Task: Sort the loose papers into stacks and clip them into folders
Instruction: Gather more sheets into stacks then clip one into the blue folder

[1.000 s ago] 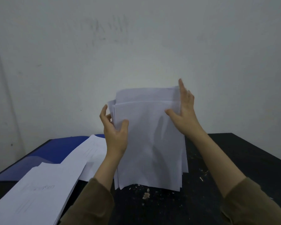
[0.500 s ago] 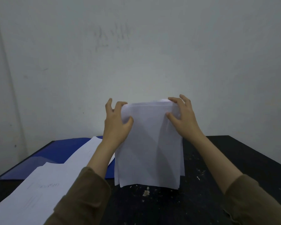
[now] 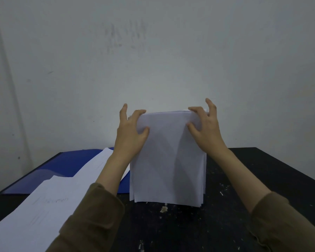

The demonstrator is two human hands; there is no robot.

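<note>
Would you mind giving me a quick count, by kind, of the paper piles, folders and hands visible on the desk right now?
Upright paper stack held on edge on the table, gripped by both hands: 1
Flat paper piles lying at the left: 1, possibly more; overlapping sheets make it hard to tell
Blue folder: 1
Hands: 2, left hand and right hand
Total: 5

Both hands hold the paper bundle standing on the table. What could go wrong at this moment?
1. The bundle is gripped only at its top corners by the left hand and right hand; its uneven bottom edges suggest sheets could slip out or crumple.
2. Debris on the black table lies near its lower edge and might get caught between sheets.
3. The flat papers nearby could get mixed in.
</note>
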